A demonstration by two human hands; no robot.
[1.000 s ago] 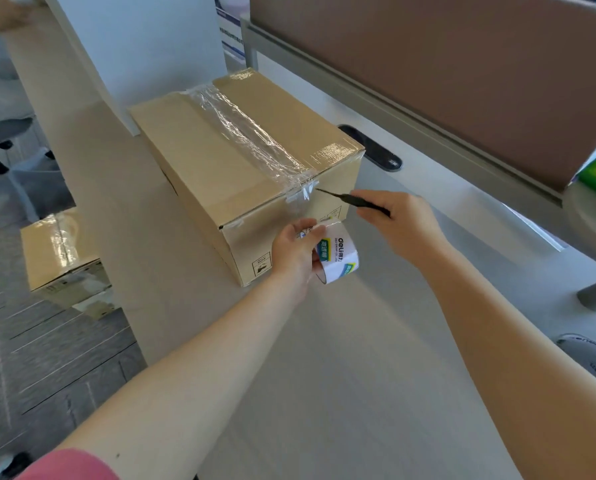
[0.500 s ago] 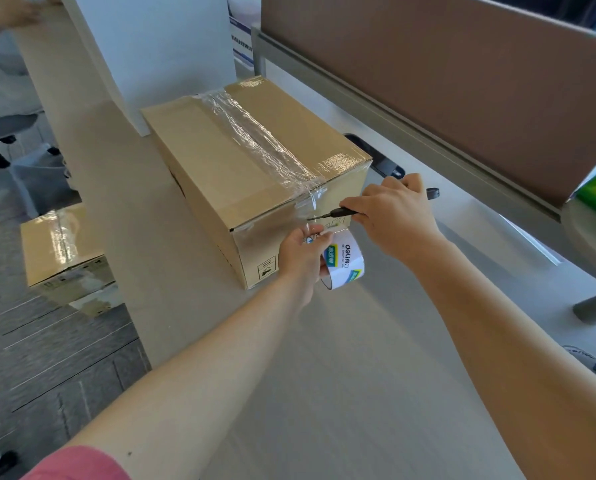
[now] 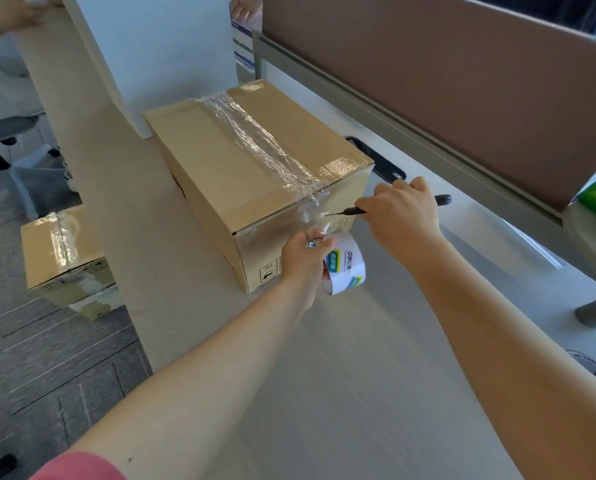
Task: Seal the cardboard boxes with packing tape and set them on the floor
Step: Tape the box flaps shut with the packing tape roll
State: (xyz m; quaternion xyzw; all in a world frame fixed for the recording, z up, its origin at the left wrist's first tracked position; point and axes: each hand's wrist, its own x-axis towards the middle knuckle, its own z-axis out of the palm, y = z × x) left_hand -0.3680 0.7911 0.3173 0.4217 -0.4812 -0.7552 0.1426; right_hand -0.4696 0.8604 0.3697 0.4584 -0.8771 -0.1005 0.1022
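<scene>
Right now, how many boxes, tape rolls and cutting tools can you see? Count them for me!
Cardboard boxes: 2, one on the desk and one on the floor.
Tape rolls: 1, the white roll in the left hand.
Cutting tools: 1, the black-handled blade in the right hand.
Total: 4
</scene>
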